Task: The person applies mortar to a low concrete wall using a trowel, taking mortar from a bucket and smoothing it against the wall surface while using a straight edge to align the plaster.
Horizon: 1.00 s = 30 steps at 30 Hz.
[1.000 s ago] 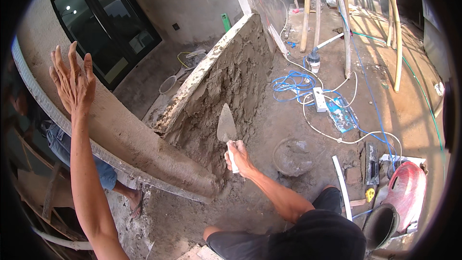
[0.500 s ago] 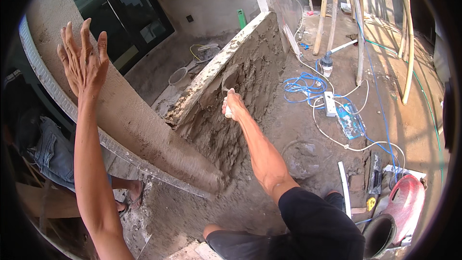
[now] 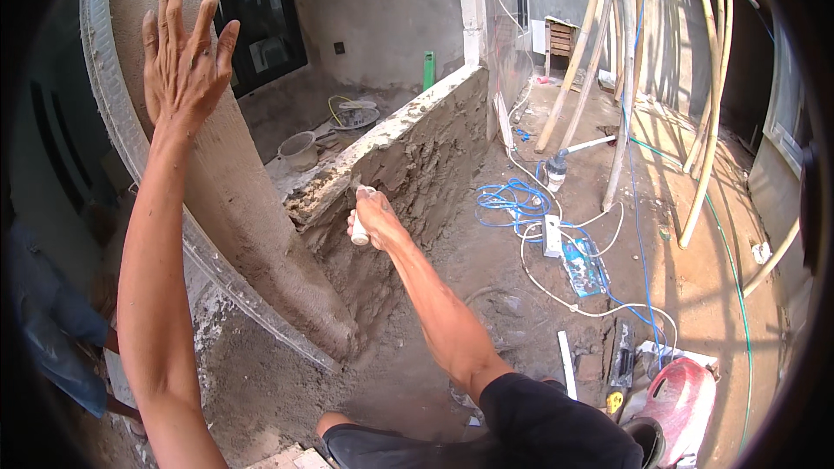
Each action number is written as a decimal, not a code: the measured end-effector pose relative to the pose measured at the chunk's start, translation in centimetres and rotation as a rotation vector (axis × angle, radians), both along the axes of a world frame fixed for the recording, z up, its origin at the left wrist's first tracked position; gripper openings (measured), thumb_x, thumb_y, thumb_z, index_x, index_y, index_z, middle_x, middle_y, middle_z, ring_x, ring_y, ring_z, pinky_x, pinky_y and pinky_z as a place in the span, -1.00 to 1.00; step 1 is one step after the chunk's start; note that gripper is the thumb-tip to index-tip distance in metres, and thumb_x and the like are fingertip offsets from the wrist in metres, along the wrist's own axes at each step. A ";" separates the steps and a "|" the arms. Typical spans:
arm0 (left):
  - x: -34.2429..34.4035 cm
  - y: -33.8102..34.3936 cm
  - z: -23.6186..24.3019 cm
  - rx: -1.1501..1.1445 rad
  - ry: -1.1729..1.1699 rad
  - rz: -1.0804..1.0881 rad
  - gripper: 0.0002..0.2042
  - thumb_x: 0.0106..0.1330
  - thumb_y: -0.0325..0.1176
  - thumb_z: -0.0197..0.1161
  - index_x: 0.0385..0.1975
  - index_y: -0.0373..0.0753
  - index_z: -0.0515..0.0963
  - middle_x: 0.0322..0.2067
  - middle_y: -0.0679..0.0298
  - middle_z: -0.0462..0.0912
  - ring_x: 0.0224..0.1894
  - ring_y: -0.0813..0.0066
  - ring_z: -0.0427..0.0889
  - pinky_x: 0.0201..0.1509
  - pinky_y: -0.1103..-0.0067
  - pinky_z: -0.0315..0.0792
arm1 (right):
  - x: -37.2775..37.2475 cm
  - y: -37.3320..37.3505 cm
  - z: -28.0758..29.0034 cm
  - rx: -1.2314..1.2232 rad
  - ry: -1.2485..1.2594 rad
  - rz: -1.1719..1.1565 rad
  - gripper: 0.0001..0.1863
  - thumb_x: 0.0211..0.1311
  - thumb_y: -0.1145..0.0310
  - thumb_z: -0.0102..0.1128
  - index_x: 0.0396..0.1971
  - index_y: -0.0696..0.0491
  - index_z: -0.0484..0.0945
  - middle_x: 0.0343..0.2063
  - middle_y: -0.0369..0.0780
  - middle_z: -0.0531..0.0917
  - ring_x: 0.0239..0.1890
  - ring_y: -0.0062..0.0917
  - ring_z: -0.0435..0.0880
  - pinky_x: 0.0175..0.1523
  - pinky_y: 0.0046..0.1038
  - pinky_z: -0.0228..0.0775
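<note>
My left hand [image 3: 184, 65] is raised, fingers spread, in front of the rough plastered pillar [image 3: 239, 195]; whether it presses on the surface I cannot tell. My right hand [image 3: 379, 215] is closed around the pale handle of a trowel [image 3: 359, 231], whose blade is mostly hidden beyond the fist. It is held near the top left part of a low wall [image 3: 426, 152] coated in rough, wet grey mortar. Pale and crusted with mortar lumps, the wall's top edge [image 3: 391, 126] runs away from me to the right.
Blue cable coils [image 3: 512, 201] and a white power strip [image 3: 552, 236] lie on the floor at right, beside leaning bamboo poles [image 3: 621, 78]. Lower right are a red-and-white container [image 3: 682, 399] and a black bucket [image 3: 647, 439]. Behind the wall stands a bucket [image 3: 299, 152]. Someone's blue shorts [image 3: 52, 330] show at left.
The view has shifted, so the wall and floor items sit further left. My right hand with the trowel is now nearer the wall's left end by the pillar. My left hand stays spread.
</note>
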State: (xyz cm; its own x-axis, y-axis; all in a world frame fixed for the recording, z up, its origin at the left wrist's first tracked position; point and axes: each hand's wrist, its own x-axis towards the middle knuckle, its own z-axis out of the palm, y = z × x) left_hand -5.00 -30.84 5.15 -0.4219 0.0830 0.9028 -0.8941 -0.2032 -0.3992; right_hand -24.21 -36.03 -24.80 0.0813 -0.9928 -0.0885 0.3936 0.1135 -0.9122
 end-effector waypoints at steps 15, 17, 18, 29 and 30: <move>0.2 0.3 0.0 0.020 -0.026 0.137 -0.48 0.50 0.22 -0.16 0.40 0.30 0.22 0.48 0.26 0.09 0.56 0.30 -0.01 0.64 0.24 -0.21 | -10.1 -14.4 -7.0 0.114 -0.231 0.004 -0.56 0.56 0.03 -0.17 -0.25 0.17 0.35 -0.69 -0.29 0.38 -0.78 -0.57 0.32 -0.71 -0.47 0.27; -0.3 0.0 -0.2 0.011 -0.052 0.082 -0.48 0.50 0.22 -0.16 0.41 0.30 0.22 0.48 0.26 0.09 0.56 0.31 -0.01 0.64 0.24 -0.22 | -8.8 -13.8 -5.7 0.023 -0.105 -0.002 -0.54 0.57 0.01 -0.19 -0.31 0.15 0.33 -0.69 -0.28 0.39 -0.76 -0.53 0.39 -0.69 -0.42 0.34; -0.5 0.0 -0.1 -0.009 -0.078 0.020 -0.47 0.49 0.23 -0.16 0.41 0.31 0.21 0.48 0.26 0.09 0.56 0.31 -0.01 0.64 0.24 -0.23 | -8.2 -12.8 -5.1 0.033 -0.109 0.000 -0.54 0.57 0.01 -0.19 -0.31 0.15 0.33 -0.69 -0.28 0.39 -0.76 -0.53 0.39 -0.69 -0.42 0.34; -1.7 3.0 -0.9 0.168 0.086 0.077 -0.47 0.38 -0.04 0.16 0.27 -0.15 0.36 0.41 -0.16 0.12 0.55 -0.01 -0.06 0.61 0.17 -0.25 | -5.1 3.2 -3.3 -0.075 0.155 0.156 -0.63 0.51 0.04 0.03 -0.14 0.11 0.41 -0.62 -0.32 0.44 -0.72 -0.62 0.44 -0.67 -0.53 0.33; -1.5 2.5 -1.1 0.169 0.076 0.065 -0.48 0.38 -0.04 0.15 0.26 -0.15 0.37 0.41 -0.16 0.13 0.55 -0.01 -0.05 0.61 0.17 -0.25 | -6.7 5.4 -4.0 -0.065 0.152 0.187 -0.62 0.49 0.05 0.08 -0.12 0.11 0.42 -0.61 -0.32 0.45 -0.72 -0.62 0.43 -0.67 -0.55 0.32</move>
State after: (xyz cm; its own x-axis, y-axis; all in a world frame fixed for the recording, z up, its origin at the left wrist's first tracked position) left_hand -6.53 -28.34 4.09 -0.3514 -0.0976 0.9311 -0.9102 -0.1972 -0.3642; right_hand -30.96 -30.61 -28.82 0.2547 -0.9657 -0.0503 0.2290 0.1108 -0.9671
